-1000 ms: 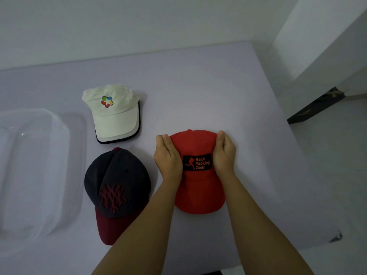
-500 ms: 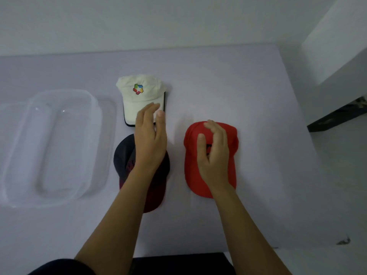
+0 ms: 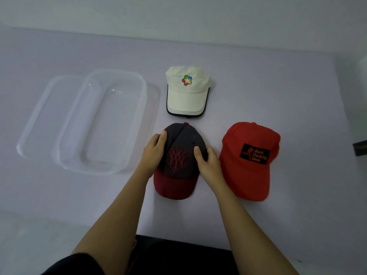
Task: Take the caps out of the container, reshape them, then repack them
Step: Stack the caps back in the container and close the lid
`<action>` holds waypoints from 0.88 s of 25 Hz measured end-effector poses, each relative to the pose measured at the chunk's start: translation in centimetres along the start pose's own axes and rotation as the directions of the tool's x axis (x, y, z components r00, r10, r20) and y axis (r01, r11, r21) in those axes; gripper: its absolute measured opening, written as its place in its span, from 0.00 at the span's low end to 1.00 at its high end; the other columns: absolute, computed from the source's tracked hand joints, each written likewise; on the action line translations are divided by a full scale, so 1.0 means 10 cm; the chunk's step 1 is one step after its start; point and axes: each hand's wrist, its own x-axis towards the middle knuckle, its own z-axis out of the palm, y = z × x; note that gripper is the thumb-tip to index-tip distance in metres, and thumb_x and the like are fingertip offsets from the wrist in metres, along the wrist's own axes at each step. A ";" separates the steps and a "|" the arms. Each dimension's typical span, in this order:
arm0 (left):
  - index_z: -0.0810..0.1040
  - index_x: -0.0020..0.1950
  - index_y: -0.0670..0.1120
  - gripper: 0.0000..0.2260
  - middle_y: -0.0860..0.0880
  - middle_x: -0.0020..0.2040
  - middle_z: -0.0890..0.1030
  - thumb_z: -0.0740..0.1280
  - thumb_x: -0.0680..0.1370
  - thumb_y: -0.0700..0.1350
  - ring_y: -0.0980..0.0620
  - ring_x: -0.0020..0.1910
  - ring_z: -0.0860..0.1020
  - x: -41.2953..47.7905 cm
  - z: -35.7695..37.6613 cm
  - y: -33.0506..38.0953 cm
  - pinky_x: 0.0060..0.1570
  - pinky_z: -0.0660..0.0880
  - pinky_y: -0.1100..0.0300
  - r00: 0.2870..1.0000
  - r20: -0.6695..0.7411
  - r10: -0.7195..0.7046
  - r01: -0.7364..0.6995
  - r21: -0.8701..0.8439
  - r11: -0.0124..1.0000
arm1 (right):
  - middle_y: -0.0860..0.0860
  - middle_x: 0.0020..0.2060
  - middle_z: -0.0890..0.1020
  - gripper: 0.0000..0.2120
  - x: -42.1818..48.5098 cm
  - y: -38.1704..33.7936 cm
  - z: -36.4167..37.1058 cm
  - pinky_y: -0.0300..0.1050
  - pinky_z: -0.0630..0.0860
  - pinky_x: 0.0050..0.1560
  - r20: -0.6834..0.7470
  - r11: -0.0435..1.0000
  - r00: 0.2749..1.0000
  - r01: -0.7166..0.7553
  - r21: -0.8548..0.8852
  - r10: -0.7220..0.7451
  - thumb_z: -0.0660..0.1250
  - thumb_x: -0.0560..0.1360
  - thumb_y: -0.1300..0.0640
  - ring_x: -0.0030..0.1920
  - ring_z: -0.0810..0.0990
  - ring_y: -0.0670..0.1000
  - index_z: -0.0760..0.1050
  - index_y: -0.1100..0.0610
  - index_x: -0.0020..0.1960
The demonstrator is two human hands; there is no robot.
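Three caps lie on the pale table. A dark grey cap [image 3: 179,153] with a maroon brim sits in the middle, and both hands clasp its crown: my left hand [image 3: 154,151] on its left side, my right hand [image 3: 208,162] on its right side. To the right lies a red cap [image 3: 251,167] with a black patch, untouched. Behind them rests a cream cap [image 3: 187,92] with a coloured logo. A clear plastic container [image 3: 99,124] stands empty at the left.
The container's clear lid [image 3: 39,116] lies under or beside it on the left. The table's near edge [image 3: 178,238] runs just in front of my body. A dark object [image 3: 360,147] shows at the right edge of the view.
Both hands left the red cap and moved left onto the dark grey cap, now gripping its sides. The camera view shifted, so the container is further into view.
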 end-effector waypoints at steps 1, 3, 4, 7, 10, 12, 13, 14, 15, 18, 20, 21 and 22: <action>0.74 0.42 0.50 0.16 0.53 0.39 0.74 0.56 0.79 0.60 0.53 0.41 0.72 0.03 -0.01 -0.02 0.44 0.70 0.58 1.000 -0.004 0.015 -0.015 0.002 1.000 | 0.48 0.53 0.79 0.15 0.01 -0.01 0.01 0.46 0.76 0.56 0.002 1.000 1.000 -0.001 0.024 0.001 0.62 0.76 0.44 0.55 0.78 0.49 0.74 0.51 0.58; 0.72 0.38 0.47 0.17 0.53 0.35 0.72 0.59 0.78 0.59 0.54 0.37 0.71 0.09 -0.05 -0.04 0.42 0.69 0.57 0.998 0.029 0.054 -0.054 -0.015 0.998 | 0.43 0.50 0.79 0.09 0.03 -0.04 0.01 0.43 0.76 0.54 0.012 0.997 1.000 -0.006 0.082 0.005 0.63 0.77 0.47 0.54 0.79 0.48 0.73 0.48 0.55; 0.74 0.40 0.46 0.18 0.52 0.37 0.75 0.59 0.78 0.59 0.53 0.38 0.74 0.12 -0.07 -0.04 0.43 0.71 0.56 0.994 0.085 0.071 -0.069 -0.028 0.997 | 0.43 0.51 0.80 0.08 0.04 -0.04 0.00 0.44 0.76 0.56 0.014 0.995 1.000 -0.004 0.098 0.003 0.63 0.77 0.48 0.55 0.79 0.48 0.73 0.48 0.55; 0.81 0.52 0.48 0.19 0.50 0.49 0.83 0.59 0.78 0.60 0.53 0.49 0.81 0.12 -0.14 0.11 0.52 0.77 0.57 0.949 0.312 0.050 -0.040 -0.037 0.999 | 0.48 0.59 0.78 0.20 0.01 -0.16 0.01 0.53 0.73 0.63 -0.008 0.990 1.000 0.018 0.137 -0.017 0.63 0.74 0.42 0.60 0.76 0.49 0.71 0.51 0.62; 0.78 0.60 0.51 0.21 0.51 0.55 0.83 0.62 0.75 0.63 0.53 0.54 0.81 0.08 -0.25 0.40 0.58 0.76 0.55 0.926 0.370 0.070 -0.041 -0.085 0.996 | 0.46 0.53 0.79 0.08 -0.07 -0.44 0.01 0.48 0.77 0.57 -0.069 0.967 0.990 0.133 0.216 -0.120 0.61 0.78 0.47 0.54 0.79 0.44 0.73 0.47 0.55; 0.78 0.59 0.52 0.20 0.51 0.54 0.83 0.63 0.74 0.62 0.52 0.54 0.81 0.07 -0.47 0.67 0.58 0.76 0.54 0.894 0.444 0.056 -0.023 -0.079 0.997 | 0.45 0.47 0.79 0.03 -0.14 -0.68 0.01 0.46 0.79 0.52 -0.079 0.943 0.976 0.218 0.251 -0.205 0.60 0.78 0.50 0.49 0.79 0.43 0.72 0.46 0.49; 0.80 0.57 0.51 0.19 0.50 0.53 0.84 0.64 0.74 0.62 0.52 0.53 0.82 0.06 -0.65 0.81 0.58 0.76 0.55 0.869 0.494 0.029 -0.015 -0.032 0.999 | 0.45 0.46 0.79 0.02 -0.19 -0.81 0.04 0.45 0.79 0.51 -0.081 0.935 0.964 0.264 0.237 -0.252 0.60 0.78 0.50 0.48 0.79 0.43 0.71 0.46 0.49; 0.81 0.55 0.49 0.18 0.49 0.51 0.85 0.63 0.75 0.60 0.51 0.52 0.82 0.07 -0.84 0.94 0.57 0.76 0.55 0.842 0.539 0.000 -0.021 0.033 0.999 | 0.45 0.45 0.78 0.02 -0.22 -0.92 0.11 0.44 0.79 0.50 -0.081 0.927 0.952 0.306 0.219 -0.295 0.60 0.78 0.51 0.47 0.79 0.43 0.71 0.46 0.49; 0.82 0.54 0.47 0.18 0.49 0.50 0.85 0.63 0.76 0.59 0.51 0.51 0.83 0.07 -1.03 1.03 0.57 0.76 0.55 0.825 0.565 -0.014 -0.041 0.085 0.996 | 0.44 0.45 0.78 0.02 -0.25 -1.03 0.20 0.41 0.78 0.49 -0.074 0.918 0.940 0.342 0.200 -0.334 0.60 0.79 0.52 0.46 0.79 0.42 0.71 0.46 0.49; 0.82 0.53 0.44 0.16 0.47 0.47 0.85 0.64 0.78 0.54 0.51 0.48 0.83 0.09 -1.45 1.16 0.55 0.77 0.53 0.891 0.443 0.096 -0.163 0.117 0.980 | 0.44 0.46 0.79 0.04 -0.31 -1.25 0.56 0.37 0.78 0.48 -0.073 0.909 0.924 0.382 0.168 -0.375 0.61 0.78 0.55 0.47 0.79 0.39 0.70 0.45 0.50; 0.80 0.46 0.40 0.17 0.43 0.38 0.82 0.62 0.78 0.53 0.53 0.37 0.79 0.07 -1.56 1.12 0.43 0.77 0.57 0.921 0.200 0.333 -0.368 0.169 0.915 | 0.45 0.46 0.79 0.02 -0.35 -1.36 0.83 0.38 0.77 0.47 -0.068 0.909 0.933 0.360 0.211 -0.354 0.63 0.78 0.53 0.47 0.79 0.42 0.70 0.47 0.49; 0.77 0.41 0.39 0.19 0.43 0.32 0.78 0.61 0.79 0.54 0.54 0.32 0.74 0.05 -1.58 1.10 0.35 0.72 0.60 0.884 0.090 0.459 -0.467 0.226 0.855 | 0.46 0.45 0.79 0.02 -0.36 -1.40 0.96 0.38 0.77 0.46 -0.065 0.908 0.942 0.335 0.253 -0.330 0.62 0.77 0.51 0.47 0.78 0.43 0.70 0.49 0.48; 0.74 0.36 0.39 0.20 0.44 0.28 0.72 0.60 0.79 0.54 0.55 0.28 0.69 0.04 -1.63 1.07 0.30 0.67 0.62 0.834 0.020 0.551 -0.537 0.255 0.804 | 0.45 0.44 0.78 0.05 -0.39 -1.46 1.12 0.38 0.76 0.46 -0.069 0.907 0.952 0.305 0.289 -0.298 0.61 0.76 0.49 0.46 0.78 0.43 0.70 0.49 0.48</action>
